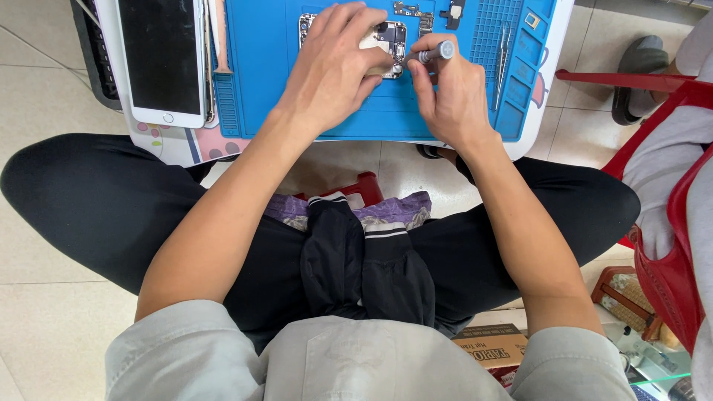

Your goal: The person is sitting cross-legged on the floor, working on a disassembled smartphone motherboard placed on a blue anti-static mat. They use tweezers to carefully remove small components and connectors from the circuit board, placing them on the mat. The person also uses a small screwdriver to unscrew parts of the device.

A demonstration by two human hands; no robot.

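Up at twelve o'clock on the blue work mat (297, 111), my left hand (334, 70) is pressing down on the opened phone body (390, 44), fingers spread and closed over its edges. My right hand (449, 96) pinches a slim grey screwdriver (434, 52), tip aimed into the phone at about ten o'clock from the knuckles. I judge that chassis light, rigid and fragile inside, so I'd grip it by the outer frame only. Tweezers (503, 59) lie at three o'clock; a white phone screen (160, 59) sits at nine. The driver's tip and most of the internals are hidden under my fingers.
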